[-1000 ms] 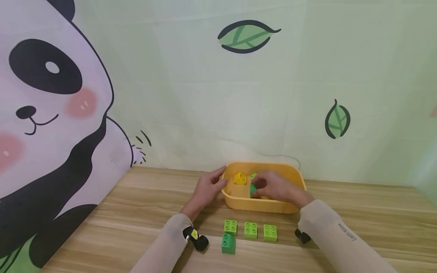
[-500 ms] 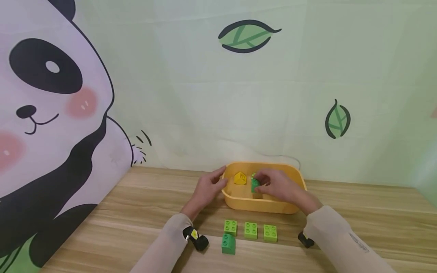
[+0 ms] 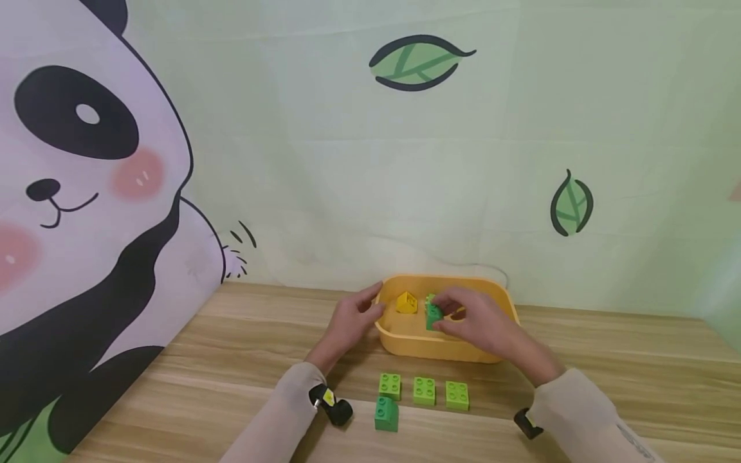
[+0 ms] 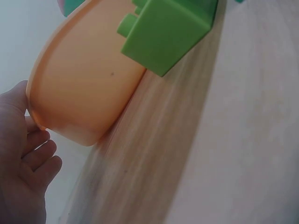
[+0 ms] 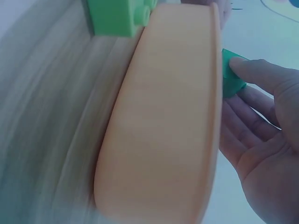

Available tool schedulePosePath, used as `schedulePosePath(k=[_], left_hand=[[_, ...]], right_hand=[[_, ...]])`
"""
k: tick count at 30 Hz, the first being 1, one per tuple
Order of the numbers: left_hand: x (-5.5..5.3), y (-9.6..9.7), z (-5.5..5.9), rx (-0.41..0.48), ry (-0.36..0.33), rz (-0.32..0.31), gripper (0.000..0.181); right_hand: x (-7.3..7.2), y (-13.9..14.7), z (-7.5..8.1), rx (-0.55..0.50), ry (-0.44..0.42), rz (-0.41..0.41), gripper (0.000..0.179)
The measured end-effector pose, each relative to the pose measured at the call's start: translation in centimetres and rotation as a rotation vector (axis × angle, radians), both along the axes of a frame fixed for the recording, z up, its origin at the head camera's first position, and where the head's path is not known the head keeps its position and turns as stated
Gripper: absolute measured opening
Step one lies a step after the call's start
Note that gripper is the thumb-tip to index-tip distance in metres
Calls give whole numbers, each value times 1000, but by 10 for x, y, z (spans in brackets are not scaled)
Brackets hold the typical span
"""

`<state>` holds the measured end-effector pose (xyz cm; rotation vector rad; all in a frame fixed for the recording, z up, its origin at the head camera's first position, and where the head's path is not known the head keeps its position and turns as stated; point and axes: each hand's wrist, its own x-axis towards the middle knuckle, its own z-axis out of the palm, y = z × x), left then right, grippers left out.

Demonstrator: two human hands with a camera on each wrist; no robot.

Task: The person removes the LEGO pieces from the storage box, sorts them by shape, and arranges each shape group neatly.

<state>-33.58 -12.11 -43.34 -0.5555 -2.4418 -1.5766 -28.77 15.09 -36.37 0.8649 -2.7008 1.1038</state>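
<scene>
My right hand reaches into a yellow plastic bin and pinches a dark green building block between thumb and fingers. In the right wrist view that green block shows just above the bin's rim, under the thumb. My left hand grips the bin's left end, thumb over the rim; the left wrist view has its fingers against the outside wall. Inside the bin sit a yellow block at the left and a light green block, partly hidden behind the held one.
In front of the bin, three light green blocks stand in a row on the wooden table. A dark green curved block lies nearer, below the leftmost one. Behind the table hangs a cloth with a panda.
The right hand has turned and shifted slightly right, and the dark green block in its fingers has come more into view. The left hand stays on the bin.
</scene>
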Motion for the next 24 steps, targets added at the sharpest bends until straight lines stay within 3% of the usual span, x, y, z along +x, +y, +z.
schedulePosePath(k=[11,24], left_hand=[[-1,0,-1,-8,8,-2,50],[1,-1,0,-14,-3,2,51]], right_hand=[[25,1,3,-10,67,33,34],[53,1,1,-4,60,62,33]])
